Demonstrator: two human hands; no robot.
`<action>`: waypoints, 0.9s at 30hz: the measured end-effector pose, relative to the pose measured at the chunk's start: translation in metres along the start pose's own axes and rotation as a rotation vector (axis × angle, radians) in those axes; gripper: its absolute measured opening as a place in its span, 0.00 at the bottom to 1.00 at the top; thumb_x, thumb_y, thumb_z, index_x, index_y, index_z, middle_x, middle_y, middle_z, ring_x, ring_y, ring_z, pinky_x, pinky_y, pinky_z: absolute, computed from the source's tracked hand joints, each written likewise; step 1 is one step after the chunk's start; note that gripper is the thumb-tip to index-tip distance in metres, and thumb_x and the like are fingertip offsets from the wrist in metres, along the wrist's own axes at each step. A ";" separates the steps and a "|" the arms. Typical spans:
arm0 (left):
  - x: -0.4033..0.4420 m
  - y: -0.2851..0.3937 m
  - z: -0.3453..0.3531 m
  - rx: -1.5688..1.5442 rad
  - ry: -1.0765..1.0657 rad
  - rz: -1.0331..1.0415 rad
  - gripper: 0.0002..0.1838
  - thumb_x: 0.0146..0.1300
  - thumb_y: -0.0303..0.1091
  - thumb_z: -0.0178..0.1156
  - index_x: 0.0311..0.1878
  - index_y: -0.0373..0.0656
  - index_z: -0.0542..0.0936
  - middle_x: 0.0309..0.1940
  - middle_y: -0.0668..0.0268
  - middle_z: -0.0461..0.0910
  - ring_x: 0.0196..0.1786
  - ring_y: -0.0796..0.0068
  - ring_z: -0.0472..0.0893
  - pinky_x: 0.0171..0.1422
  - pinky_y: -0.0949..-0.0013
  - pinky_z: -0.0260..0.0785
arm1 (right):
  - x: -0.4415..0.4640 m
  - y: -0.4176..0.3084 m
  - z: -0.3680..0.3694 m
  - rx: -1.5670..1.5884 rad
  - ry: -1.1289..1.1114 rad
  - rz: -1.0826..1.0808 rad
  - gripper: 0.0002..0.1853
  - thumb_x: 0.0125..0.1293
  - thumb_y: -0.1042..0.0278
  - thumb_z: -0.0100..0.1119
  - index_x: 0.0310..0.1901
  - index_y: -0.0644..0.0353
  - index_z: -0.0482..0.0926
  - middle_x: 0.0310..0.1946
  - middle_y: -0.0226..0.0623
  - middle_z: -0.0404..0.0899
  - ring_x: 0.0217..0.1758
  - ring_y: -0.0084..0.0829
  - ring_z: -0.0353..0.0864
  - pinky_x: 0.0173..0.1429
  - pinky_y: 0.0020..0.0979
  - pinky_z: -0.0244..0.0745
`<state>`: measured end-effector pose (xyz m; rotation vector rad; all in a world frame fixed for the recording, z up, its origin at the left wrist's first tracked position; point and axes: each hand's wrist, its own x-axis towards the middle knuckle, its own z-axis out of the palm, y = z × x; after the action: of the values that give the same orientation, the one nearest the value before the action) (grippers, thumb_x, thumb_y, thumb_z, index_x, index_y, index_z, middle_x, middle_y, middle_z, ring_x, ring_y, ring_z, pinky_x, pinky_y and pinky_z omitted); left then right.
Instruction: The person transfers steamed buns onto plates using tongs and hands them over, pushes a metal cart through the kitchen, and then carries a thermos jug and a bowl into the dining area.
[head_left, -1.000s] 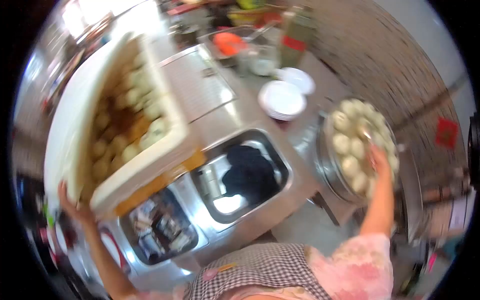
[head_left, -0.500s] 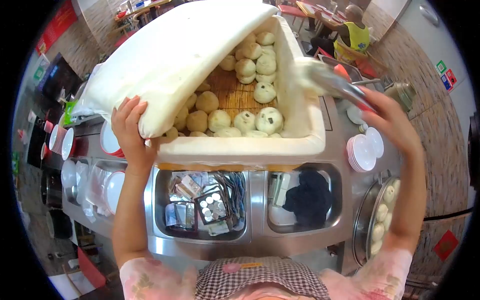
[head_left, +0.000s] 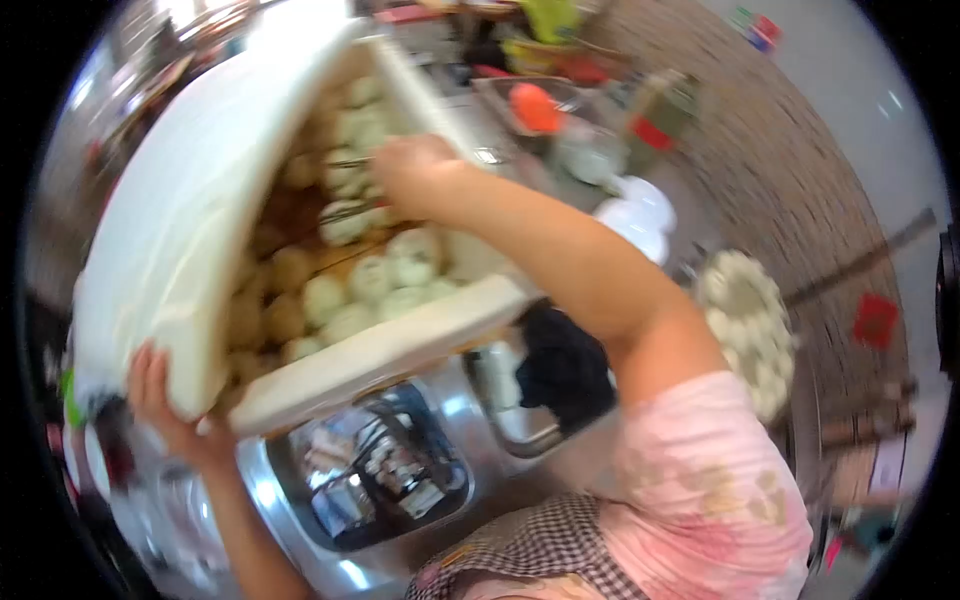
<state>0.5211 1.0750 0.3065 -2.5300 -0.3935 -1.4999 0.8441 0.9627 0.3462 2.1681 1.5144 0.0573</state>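
Observation:
My left hand [head_left: 170, 410] grips the near corner of a thick white padded lid [head_left: 170, 220], holding it tilted up over the left side of a foam box [head_left: 390, 350]. Inside the box lie several steamed buns [head_left: 372, 280], pale ones to the right and browner ones [head_left: 290, 268] to the left. My right hand [head_left: 412, 175] reaches over the box's right wall, closed on metal tongs [head_left: 350, 162]. The tongs' two arms are spread about a pale bun [head_left: 343, 224]; blur hides whether they touch it.
Below the box, a steel basin [head_left: 455, 490] holds banknotes and coins; the basin beside it holds a dark cloth [head_left: 565, 365]. White bowls [head_left: 635, 220] stand to the right, near a round steamer of buns [head_left: 745, 330]. An orange object [head_left: 537, 108] lies at the back.
My right hand has brought the tongs from outside the box's right wall into it, among the buns. The view has turned and shifted right. My left hand stays on the lid.

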 end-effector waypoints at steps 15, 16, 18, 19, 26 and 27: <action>-0.002 -0.001 -0.002 0.018 -0.114 -0.013 0.27 0.54 0.28 0.51 0.60 0.34 0.66 0.60 0.52 0.67 0.63 0.53 0.65 0.69 0.55 0.52 | -0.445 0.181 0.289 0.579 0.042 1.383 0.32 0.52 0.52 0.62 0.56 0.58 0.67 0.49 0.47 0.75 0.50 0.46 0.75 0.51 0.41 0.70; -0.003 -0.002 -0.002 0.007 -0.108 -0.006 0.27 0.54 0.29 0.52 0.60 0.34 0.66 0.60 0.52 0.67 0.63 0.53 0.65 0.69 0.56 0.52 | -0.459 0.177 0.305 0.547 0.006 1.379 0.29 0.53 0.53 0.61 0.54 0.59 0.69 0.44 0.48 0.77 0.48 0.45 0.77 0.50 0.41 0.71; -0.004 -0.009 0.003 -0.001 -0.099 0.020 0.27 0.57 0.33 0.54 0.60 0.35 0.66 0.59 0.52 0.67 0.63 0.54 0.65 0.69 0.56 0.52 | -0.475 0.171 0.317 0.621 -0.019 1.337 0.23 0.54 0.55 0.59 0.48 0.62 0.73 0.38 0.50 0.79 0.44 0.44 0.78 0.47 0.40 0.71; -0.007 -0.008 0.000 0.016 -0.096 0.022 0.27 0.58 0.35 0.55 0.60 0.35 0.66 0.59 0.52 0.67 0.63 0.54 0.65 0.68 0.57 0.52 | -0.475 0.171 0.317 0.730 -0.005 1.284 0.21 0.55 0.55 0.59 0.45 0.64 0.75 0.36 0.50 0.79 0.43 0.43 0.78 0.46 0.40 0.71; 0.010 0.018 -0.003 0.045 -0.041 -0.008 0.26 0.48 0.29 0.53 0.55 0.38 0.71 0.56 0.54 0.71 0.60 0.53 0.68 0.66 0.57 0.54 | -0.518 0.178 0.341 1.790 0.338 1.419 0.17 0.64 0.49 0.53 0.31 0.55 0.75 0.14 0.23 0.69 0.11 0.16 0.63 0.11 0.19 0.56; 0.011 0.020 -0.002 0.078 -0.050 -0.028 0.26 0.48 0.29 0.52 0.55 0.37 0.70 0.55 0.55 0.71 0.61 0.53 0.67 0.66 0.57 0.53 | -0.522 0.174 0.331 1.819 0.359 1.460 0.17 0.65 0.50 0.53 0.33 0.57 0.75 0.15 0.23 0.70 0.12 0.15 0.65 0.10 0.17 0.56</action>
<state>0.5302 1.0570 0.3168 -2.5150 -0.4872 -1.4050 0.8973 0.3300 0.2528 4.1565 -1.0143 -0.7095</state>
